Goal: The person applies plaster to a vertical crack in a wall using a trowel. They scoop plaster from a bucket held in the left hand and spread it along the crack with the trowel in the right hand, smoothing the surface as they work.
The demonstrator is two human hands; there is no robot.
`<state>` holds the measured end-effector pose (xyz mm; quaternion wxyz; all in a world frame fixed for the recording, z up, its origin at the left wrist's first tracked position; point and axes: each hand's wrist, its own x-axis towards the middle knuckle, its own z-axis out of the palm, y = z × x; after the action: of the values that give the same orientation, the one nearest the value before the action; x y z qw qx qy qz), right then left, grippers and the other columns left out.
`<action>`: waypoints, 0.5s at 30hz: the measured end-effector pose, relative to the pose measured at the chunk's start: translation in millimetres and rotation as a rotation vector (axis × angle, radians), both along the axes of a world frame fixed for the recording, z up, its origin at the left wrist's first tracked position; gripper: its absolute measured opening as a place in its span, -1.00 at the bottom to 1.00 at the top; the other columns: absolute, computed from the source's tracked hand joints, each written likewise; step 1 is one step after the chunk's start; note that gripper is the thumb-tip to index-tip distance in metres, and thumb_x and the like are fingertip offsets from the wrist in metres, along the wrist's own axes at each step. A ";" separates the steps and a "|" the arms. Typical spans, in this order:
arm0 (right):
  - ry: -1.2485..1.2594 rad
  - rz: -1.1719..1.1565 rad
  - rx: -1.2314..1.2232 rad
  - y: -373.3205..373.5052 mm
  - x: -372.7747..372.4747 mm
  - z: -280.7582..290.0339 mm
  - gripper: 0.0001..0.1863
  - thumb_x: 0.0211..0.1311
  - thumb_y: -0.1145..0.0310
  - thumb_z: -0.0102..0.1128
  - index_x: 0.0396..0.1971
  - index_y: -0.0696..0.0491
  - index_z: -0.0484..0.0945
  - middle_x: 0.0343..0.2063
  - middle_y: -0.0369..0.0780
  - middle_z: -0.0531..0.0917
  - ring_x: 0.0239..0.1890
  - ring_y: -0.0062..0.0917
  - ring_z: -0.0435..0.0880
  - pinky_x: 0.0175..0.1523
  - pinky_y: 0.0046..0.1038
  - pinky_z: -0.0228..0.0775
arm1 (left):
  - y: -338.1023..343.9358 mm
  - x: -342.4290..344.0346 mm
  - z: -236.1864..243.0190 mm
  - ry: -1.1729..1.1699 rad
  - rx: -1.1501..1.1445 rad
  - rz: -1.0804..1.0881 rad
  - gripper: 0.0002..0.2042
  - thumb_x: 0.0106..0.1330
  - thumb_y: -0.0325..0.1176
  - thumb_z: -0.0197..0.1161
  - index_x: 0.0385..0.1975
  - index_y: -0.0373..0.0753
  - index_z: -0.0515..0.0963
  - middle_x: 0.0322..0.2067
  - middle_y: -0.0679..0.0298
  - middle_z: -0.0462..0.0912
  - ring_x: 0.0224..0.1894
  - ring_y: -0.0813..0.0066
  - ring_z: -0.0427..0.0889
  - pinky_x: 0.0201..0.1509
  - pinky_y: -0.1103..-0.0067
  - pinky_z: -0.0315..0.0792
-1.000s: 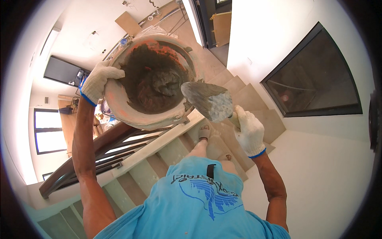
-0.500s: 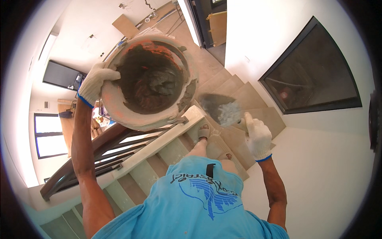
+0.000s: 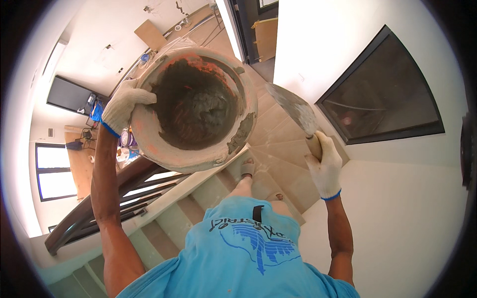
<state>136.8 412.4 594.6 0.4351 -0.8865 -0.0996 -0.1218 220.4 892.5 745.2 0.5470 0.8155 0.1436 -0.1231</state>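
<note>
My left hand [image 3: 124,106], in a white knit glove with a blue cuff, grips the left rim of a wide round bucket [image 3: 174,160]. Its rim is crusted with dried grey, and orange shows through inside. Wet grey mortar [image 3: 206,109] lies in the bottom. To the right of the bucket, my gloved right hand [image 3: 325,166] is closed around the handle of a trowel [image 3: 295,107]. The trowel's pointed metal blade is smeared with grey and points up and left, apart from the bucket. My left fingers under the rim are hidden.
I stand on a tiled stair landing [image 3: 278,174]. A dark handrail [image 3: 74,223] with metal bars runs along the left, above steps [image 3: 164,238]. On the right, a white wall holds a dark-framed window [image 3: 387,94]. A doorway [image 3: 248,30] stands ahead.
My right hand has risen slightly, and the trowel has turned so that its blade swings up and right, away from the bucket. The bucket has shifted a little right and down in view.
</note>
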 end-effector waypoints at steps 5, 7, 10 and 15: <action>-0.218 0.092 -0.048 29.1 41.7 -4.0 -0.32 -0.03 0.61 0.47 0.21 -0.02 0.58 -0.13 -0.15 0.70 -0.14 -0.19 0.75 -0.08 -0.27 0.62 | -16.2 2.0 6.9 -0.043 -0.015 -0.016 -0.64 0.07 -0.47 0.39 -0.10 -0.46 0.65 -0.38 0.32 0.64 -0.45 0.53 0.63 -0.33 0.53 0.61; -0.284 0.126 -0.073 38.6 52.1 -9.3 -0.30 -0.03 0.59 0.48 0.22 -0.03 0.58 -0.13 -0.16 0.70 -0.17 -0.19 0.74 -0.11 -0.26 0.61 | -7.5 2.5 2.3 -0.033 0.016 -0.034 -0.61 0.06 -0.47 0.39 -0.08 -0.47 0.65 -0.37 0.31 0.64 -0.45 0.53 0.63 -0.32 0.54 0.61; -0.372 0.131 -0.151 44.9 61.0 -17.2 -0.30 -0.03 0.59 0.46 0.24 -0.05 0.60 -0.15 -0.18 0.70 -0.19 -0.22 0.73 -0.14 -0.26 0.59 | -4.5 2.4 1.1 -0.028 0.008 -0.057 -0.57 0.04 -0.48 0.37 -0.03 -0.50 0.64 -0.33 0.28 0.66 -0.43 0.52 0.63 -0.30 0.54 0.62; -0.467 0.106 -0.270 30.3 65.3 -32.9 -0.29 -0.04 0.61 0.43 0.24 -0.07 0.61 -0.15 -0.22 0.70 -0.20 -0.26 0.73 -0.17 -0.26 0.57 | -4.9 6.9 1.8 0.005 -0.001 -0.103 -0.49 0.02 -0.49 0.36 0.06 -0.52 0.64 -0.26 0.22 0.70 -0.37 0.52 0.66 -0.21 0.54 0.64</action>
<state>202.1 442.7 561.6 0.2838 -0.8780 -0.2588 -0.2857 227.3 887.7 747.0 0.5398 0.8213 0.1028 -0.1533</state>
